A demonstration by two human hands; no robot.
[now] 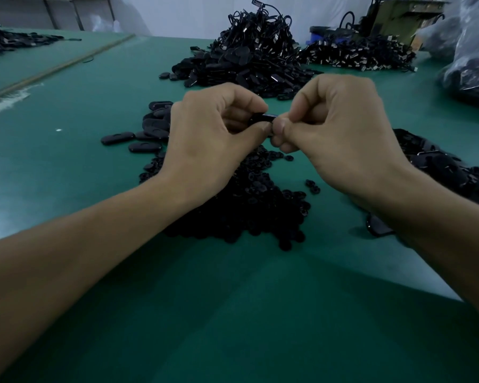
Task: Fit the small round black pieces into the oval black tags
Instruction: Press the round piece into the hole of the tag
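One oval black tag (pixel 263 116) is held up between the two hands, its long axis running left to right, about level, with its thin edge turned towards the camera. The left hand (pixel 213 134) pinches its left end with curled fingers and thumb, and the right hand (pixel 335 134) pinches its right end the same way; fingertips hide most of it, and I cannot tell whether a round piece is in there too. It hangs above the green table (pixel 67 167), just over a heap of small round black pieces (pixel 249 208), far too many to count. Left of the hands lies a cluster of loose tags (pixel 152 125), two of them apart at the front. Another dark heap (pixel 440 167) sits to the right, and a tall corded pile (pixel 249 56) behind.
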